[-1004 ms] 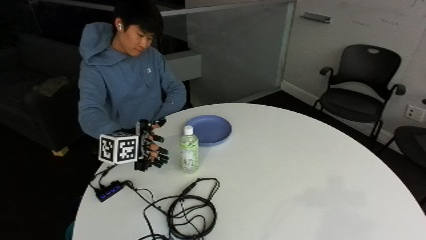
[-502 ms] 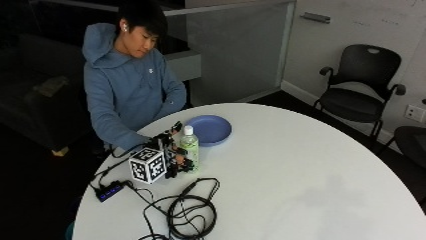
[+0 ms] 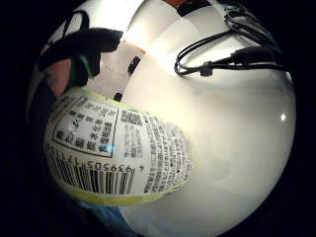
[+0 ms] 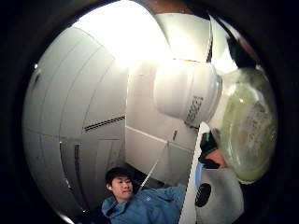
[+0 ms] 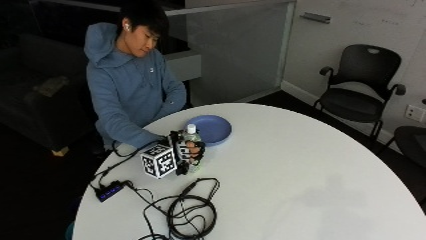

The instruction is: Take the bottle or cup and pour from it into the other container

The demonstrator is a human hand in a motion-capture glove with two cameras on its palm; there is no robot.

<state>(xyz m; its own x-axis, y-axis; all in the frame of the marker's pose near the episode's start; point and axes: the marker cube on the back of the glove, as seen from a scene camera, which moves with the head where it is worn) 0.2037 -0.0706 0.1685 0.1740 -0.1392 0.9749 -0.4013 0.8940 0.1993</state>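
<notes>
The gloved right hand (image 5: 188, 152), left of centre in the frame, has its grip curled round the green-labelled plastic bottle (image 5: 192, 145), which stands upright on the white round desk (image 5: 299, 170). Just beyond it, toward the upper middle, sits a blue plate (image 5: 212, 130).

Bottle (image 5: 191, 145) upright on table (image 5: 299, 170), just beside plate (image 5: 212, 129); right hand (image 5: 188, 153) round bottle; person behind table.

A round white table (image 5: 299, 165) bears a blue plate (image 5: 212, 129), a bottle (image 5: 192, 145) and coiled black cables (image 5: 190, 212).
</notes>
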